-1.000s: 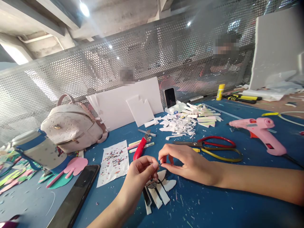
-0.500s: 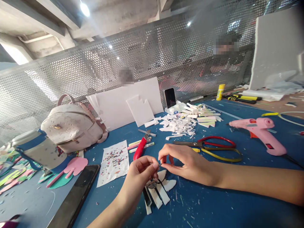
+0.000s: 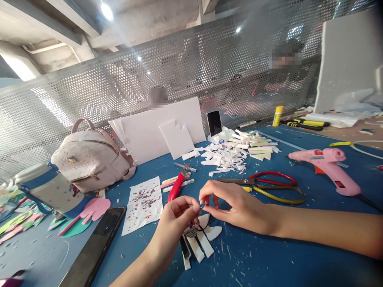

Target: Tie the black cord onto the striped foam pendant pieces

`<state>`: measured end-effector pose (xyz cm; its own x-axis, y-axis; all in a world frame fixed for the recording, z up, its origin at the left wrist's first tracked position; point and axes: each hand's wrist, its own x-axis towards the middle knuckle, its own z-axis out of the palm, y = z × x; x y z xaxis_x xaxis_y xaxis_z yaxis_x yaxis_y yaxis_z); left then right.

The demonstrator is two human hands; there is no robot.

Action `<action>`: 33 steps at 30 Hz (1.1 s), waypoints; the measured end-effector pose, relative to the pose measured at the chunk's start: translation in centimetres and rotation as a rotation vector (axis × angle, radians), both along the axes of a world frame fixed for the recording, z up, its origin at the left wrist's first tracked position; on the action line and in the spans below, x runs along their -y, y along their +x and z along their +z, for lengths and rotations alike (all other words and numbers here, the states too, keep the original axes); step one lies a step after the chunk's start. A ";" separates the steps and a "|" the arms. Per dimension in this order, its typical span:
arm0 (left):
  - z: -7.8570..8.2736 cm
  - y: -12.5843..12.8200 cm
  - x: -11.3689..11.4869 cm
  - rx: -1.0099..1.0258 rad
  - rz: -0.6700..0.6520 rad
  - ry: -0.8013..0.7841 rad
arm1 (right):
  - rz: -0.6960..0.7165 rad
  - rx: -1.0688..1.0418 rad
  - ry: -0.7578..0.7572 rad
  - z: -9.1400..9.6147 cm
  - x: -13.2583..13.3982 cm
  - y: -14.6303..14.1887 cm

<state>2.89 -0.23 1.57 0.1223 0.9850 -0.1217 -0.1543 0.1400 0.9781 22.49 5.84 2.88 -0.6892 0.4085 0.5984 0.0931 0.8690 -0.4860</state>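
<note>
My left hand is closed in a pinch, its curled fingers hiding most of whatever is in them. Facing it, my right hand pinches thumb and forefinger together. A tiny dark bit shows where the fingertips of both hands almost meet, too small to name. Right under my left hand lie white foam strips with dark edges and a small black-and-white striped piece, partly covered by the fingers. A red-handled cutting tool rests just beyond my left hand. Scissors with red and yellow handles lie behind my right hand.
A pink glue gun lies at the right. Foam scraps are heaped behind the hands. On the left are a paper sheet with coloured bits, a dark phone, a tumbler and a backpack.
Both hands stay almost where they were, fingertips still pinched close together. The tiny bit between them looks slightly shifted; the table's objects have not moved.
</note>
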 end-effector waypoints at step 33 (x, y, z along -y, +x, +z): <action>-0.2 -0.1 0.0 -0.006 0.023 0.020 | 0.017 0.033 -0.085 -0.1 0.0 0.3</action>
<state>2.84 -0.24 1.42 0.0991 0.9898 -0.1026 -0.1513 0.1169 0.9815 22.75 5.85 2.83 -0.7151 0.4445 0.5394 0.0953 0.8266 -0.5547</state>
